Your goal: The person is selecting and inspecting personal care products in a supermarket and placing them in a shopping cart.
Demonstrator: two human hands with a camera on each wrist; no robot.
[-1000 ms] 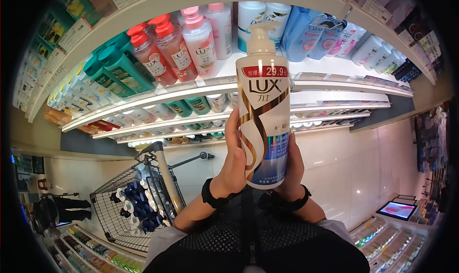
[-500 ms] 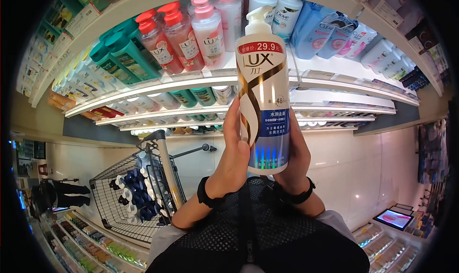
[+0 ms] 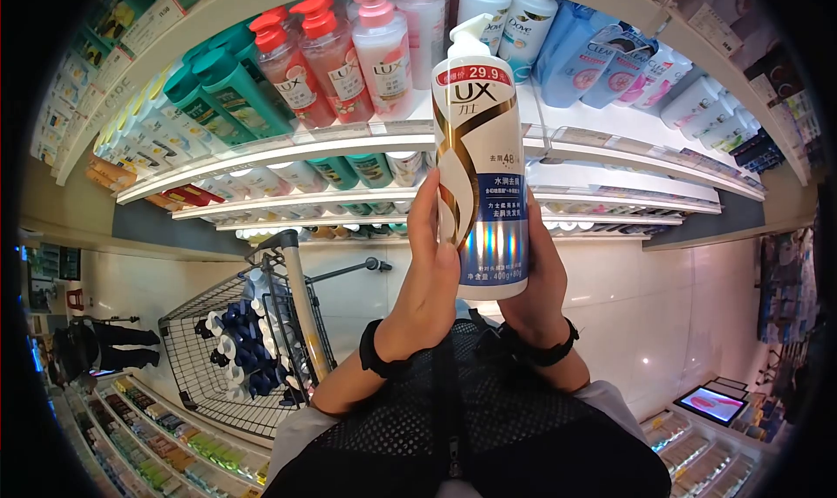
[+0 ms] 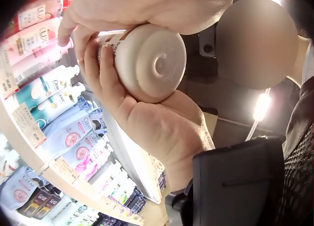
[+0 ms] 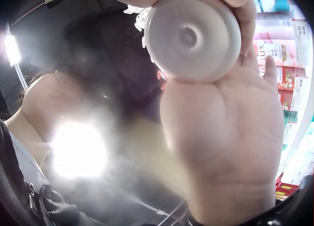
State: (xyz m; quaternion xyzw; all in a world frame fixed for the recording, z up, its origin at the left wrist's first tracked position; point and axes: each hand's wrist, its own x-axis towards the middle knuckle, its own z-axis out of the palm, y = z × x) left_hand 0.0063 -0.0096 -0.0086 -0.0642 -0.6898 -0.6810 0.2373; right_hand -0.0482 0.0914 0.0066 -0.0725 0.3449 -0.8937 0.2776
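In the head view a white LUX pump bottle stands nearly upright, held up in front of the chest. It has a gold ribbon pattern, a blue lower label and a red 29.9 price band. My left hand grips its lower left side, thumb along the front edge. On the opposite side my right hand holds the lower body, its fingers mostly behind the bottle. Both wrist views look up at the round white base, with palms and fingers wrapped around the bottle.
Shelves ahead carry red and pink LUX pump bottles, green bottles, Dove bottles and blue CLEAR packs. A wire shopping cart loaded with blue-and-white bottles stands at the left. A lit screen sits at lower right.
The bottle and both hands have moved up slightly in the head view. The bottle has turned and tilted a little, so its blue label text now shows more fully. Both hands keep their hold.
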